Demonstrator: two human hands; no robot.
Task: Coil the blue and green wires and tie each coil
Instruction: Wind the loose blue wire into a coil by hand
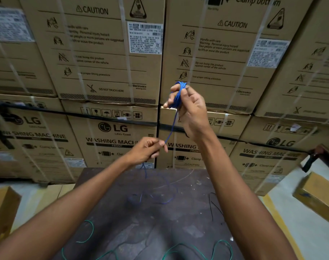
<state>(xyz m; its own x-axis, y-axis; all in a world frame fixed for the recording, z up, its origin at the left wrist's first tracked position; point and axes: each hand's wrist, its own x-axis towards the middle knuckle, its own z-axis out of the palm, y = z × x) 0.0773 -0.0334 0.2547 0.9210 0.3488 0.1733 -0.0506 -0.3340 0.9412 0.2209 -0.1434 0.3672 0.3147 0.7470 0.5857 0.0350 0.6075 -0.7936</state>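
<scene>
My right hand [190, 107] is raised above the table and grips a small coil of blue wire [177, 94] wound around its fingers. From the coil a single blue strand runs down to my left hand [147, 150], which pinches it lower down. Below that hand the loose remainder of the blue wire [160, 196] trails onto the dark table [178, 212] in slack loops. The green wire [178, 248] lies uncoiled in loose curves along the near part of the table.
Stacked cardboard washing machine boxes [107, 72] form a wall right behind the table. A small cardboard box [317, 196] sits on the floor at the right, another [2, 209] at the left. A thin black wire [214, 207] lies on the table's right side.
</scene>
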